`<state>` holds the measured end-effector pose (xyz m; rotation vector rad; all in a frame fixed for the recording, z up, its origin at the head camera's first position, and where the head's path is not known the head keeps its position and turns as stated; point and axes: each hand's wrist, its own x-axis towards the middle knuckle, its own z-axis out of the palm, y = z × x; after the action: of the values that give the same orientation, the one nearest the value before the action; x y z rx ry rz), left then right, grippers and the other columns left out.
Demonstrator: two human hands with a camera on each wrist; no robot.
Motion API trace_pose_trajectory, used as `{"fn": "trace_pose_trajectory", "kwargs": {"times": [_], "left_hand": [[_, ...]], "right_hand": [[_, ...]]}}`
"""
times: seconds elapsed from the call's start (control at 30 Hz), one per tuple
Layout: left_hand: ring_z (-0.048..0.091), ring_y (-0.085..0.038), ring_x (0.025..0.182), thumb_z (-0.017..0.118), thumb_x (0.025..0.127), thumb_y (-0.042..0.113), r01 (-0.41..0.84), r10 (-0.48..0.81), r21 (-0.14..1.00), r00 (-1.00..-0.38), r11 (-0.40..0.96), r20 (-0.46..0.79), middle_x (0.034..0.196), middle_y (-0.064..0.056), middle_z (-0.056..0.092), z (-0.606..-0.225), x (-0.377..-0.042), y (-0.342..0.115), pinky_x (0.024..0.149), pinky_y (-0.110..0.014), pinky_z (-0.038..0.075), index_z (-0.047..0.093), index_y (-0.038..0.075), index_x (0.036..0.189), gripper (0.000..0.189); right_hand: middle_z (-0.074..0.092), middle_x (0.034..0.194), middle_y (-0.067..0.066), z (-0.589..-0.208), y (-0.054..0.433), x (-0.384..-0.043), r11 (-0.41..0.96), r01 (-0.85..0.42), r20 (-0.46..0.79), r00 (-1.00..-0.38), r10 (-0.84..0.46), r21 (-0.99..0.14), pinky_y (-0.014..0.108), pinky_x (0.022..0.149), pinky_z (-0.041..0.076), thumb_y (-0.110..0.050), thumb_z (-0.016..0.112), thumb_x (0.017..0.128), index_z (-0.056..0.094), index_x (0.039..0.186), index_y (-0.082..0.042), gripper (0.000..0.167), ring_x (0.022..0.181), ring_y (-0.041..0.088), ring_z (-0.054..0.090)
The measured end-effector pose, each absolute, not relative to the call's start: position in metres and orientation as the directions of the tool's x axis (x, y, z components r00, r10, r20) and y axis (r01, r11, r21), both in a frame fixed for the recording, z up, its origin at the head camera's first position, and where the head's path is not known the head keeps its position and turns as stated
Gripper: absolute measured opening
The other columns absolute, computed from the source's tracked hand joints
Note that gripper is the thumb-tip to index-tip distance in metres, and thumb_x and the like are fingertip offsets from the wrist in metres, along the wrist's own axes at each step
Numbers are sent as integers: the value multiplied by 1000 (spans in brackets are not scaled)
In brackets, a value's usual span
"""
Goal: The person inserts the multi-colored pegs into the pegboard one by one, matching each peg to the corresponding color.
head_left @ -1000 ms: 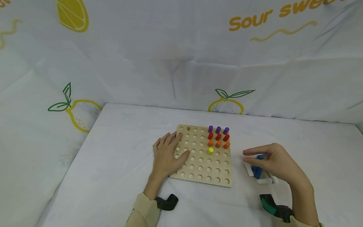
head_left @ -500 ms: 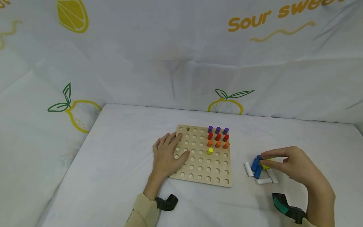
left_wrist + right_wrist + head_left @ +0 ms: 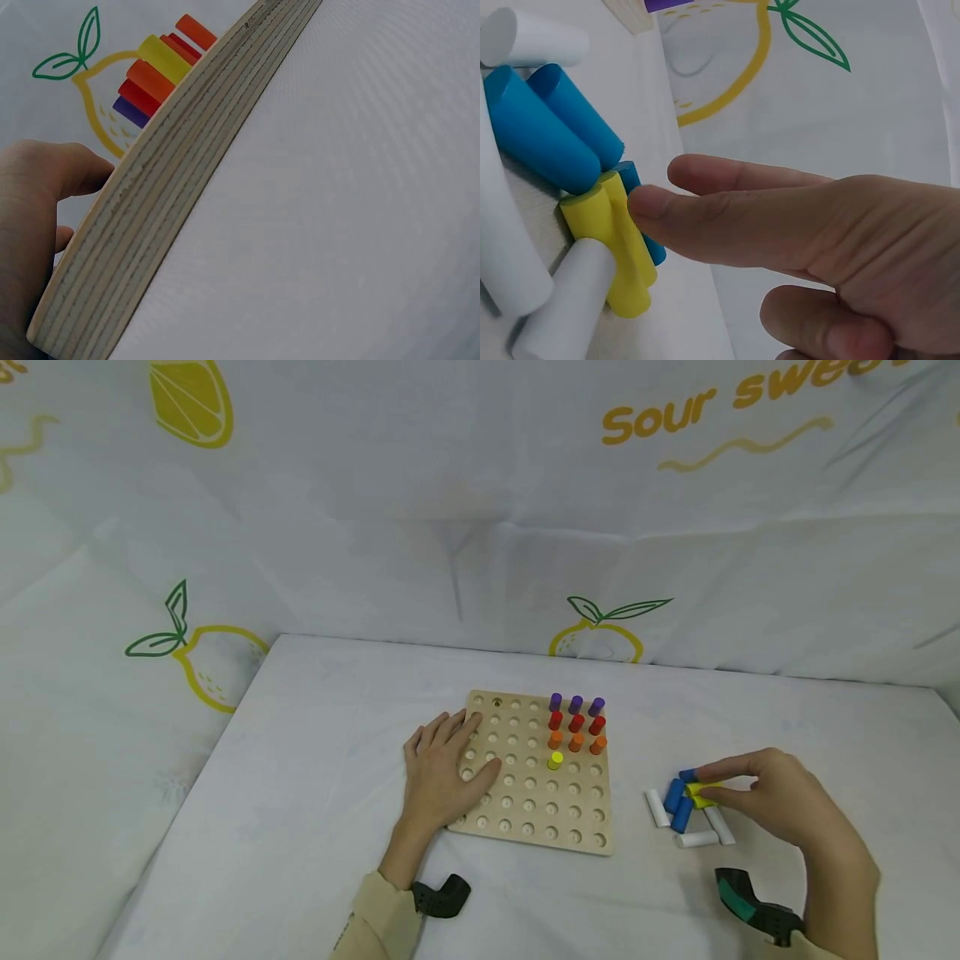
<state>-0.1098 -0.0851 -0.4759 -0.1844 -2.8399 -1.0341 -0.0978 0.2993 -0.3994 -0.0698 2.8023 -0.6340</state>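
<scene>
A square wooden pegboard lies mid-table. At its far right corner stand three purple pegs, three red pegs, three orange pegs and one yellow peg. My left hand rests on the board's left side, fingers spread; the left wrist view shows the board's layered edge beside the thumb. To the right, my right hand reaches over loose pegs, its thumb and forefinger extended and apart. In the right wrist view, the thumb tip is right by two yellow pegs, overlapping their edge.
Around the yellow pegs lie three blue pegs and three white pegs, touching or close together. A white cloth backdrop with lemon prints rises behind the table's far edge.
My right hand has moved right across the loose pegs, revealing the blue and yellow ones, and now hovers close at the yellow pegs. The left hand stays on the board.
</scene>
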Motion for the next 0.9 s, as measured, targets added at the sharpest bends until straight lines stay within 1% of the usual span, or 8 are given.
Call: {"fn": "trace_pose_trajectory", "kwargs": {"times": [0.17,0.3,0.43,0.53,0.67,0.77,0.9], "left_hand": [[35,-30,151,64,86,51,153,75,630,-986,761,149,156,-6,52,-476,-110,-85,122,-61,16,55,22,149,70],[35,-30,151,64,86,51,153,74,631,-986,760,149,156,-6,52,-476,-110,-85,122,-61,16,55,22,149,70],[35,-31,151,64,86,51,153,75,631,-986,761,149,156,-6,52,-476,-110,-85,123,-61,16,55,22,149,70],[35,-31,151,64,86,51,155,76,633,-986,759,150,156,-6,52,-475,-109,-85,122,-61,16,55,22,149,70],[35,-31,151,65,86,51,154,76,636,-986,756,149,156,-6,52,-475,-109,-85,123,-61,16,55,22,149,70],[35,-31,151,65,86,51,154,76,636,-986,756,148,156,-6,52,-475,-110,-85,123,-61,16,55,22,149,70],[35,-31,151,65,86,50,154,76,637,-986,755,148,156,-6,52,-475,-110,-85,123,-61,16,55,21,148,69]], "right_hand": [[72,115,30,-400,298,-100,912,47,-289,-954,-79,-407,66,81,53,-16,80,86,81,103,-4,21,113,56,57],[69,120,34,-400,297,-100,918,51,-298,-951,-75,-394,66,80,53,-17,79,87,81,103,-5,20,112,56,56],[66,124,36,-400,296,-102,924,60,-308,-949,-64,-378,67,82,51,-19,78,88,80,106,-4,23,113,57,55],[64,126,37,-401,295,-103,931,67,-312,-949,-52,-359,70,84,49,-23,78,88,79,108,-4,28,117,60,51],[62,128,38,-403,295,-103,936,72,-311,-949,-41,-344,72,84,47,-27,79,87,79,111,-3,34,121,62,47],[62,129,38,-405,296,-104,936,71,-308,-951,-42,-346,71,82,48,-29,80,87,78,112,-3,36,120,62,47],[62,129,38,-407,298,-102,933,69,-301,-953,-44,-353,68,79,50,-27,80,85,78,114,-4,37,119,61,48]]}}
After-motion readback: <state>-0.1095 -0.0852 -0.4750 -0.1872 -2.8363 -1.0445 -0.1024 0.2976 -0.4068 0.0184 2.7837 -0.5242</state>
